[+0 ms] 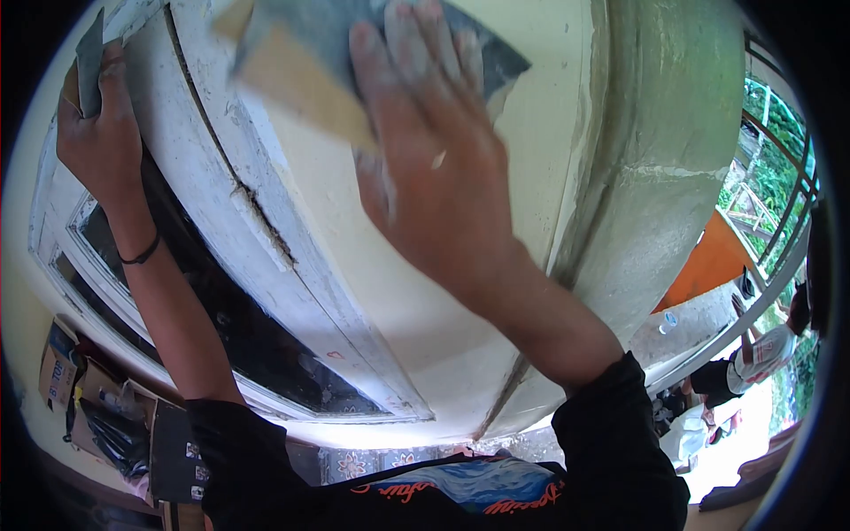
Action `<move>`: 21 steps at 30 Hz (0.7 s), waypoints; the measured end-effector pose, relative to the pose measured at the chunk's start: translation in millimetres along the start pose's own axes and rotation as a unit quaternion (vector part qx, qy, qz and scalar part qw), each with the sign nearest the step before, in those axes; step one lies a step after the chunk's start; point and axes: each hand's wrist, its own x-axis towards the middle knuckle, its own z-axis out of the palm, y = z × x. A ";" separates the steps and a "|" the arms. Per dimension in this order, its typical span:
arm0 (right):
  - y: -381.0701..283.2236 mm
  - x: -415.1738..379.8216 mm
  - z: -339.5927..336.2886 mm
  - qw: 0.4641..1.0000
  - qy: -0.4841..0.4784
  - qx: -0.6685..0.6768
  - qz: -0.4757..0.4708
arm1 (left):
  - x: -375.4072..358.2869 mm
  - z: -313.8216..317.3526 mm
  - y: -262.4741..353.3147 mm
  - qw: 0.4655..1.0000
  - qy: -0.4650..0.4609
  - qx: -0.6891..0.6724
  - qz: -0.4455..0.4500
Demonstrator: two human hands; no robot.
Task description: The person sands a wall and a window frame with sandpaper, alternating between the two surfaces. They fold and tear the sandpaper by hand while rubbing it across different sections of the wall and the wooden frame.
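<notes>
My right hand [434,168] lies over a sheet of sandpaper [301,53], pressing it with its fingers against the cream wall panel [372,292]. The sheet is dark grey with a tan side folded into view, and its left part is smeared by motion. My left hand [102,146] is raised at the white wooden window frame [221,168], fingers closed round a smaller folded piece of sandpaper [88,66], grey with a tan edge. A long dark crack [208,133] with chipped edges runs down the frame between the two hands.
Dark window glass [266,354] lies below my left arm. At the lower left are cardboard boxes [60,376] and a black plastic bag [115,434]. A rounded greenish pillar [664,177] stands to the right. Beyond it are an orange panel [708,265], a railing and another person [761,354].
</notes>
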 end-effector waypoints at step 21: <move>-5.8 -15.5 -1.4 1.000 -0.007 -0.019 0.019 | -2.5 9.3 -15.5 0.998 0.041 -0.029 0.039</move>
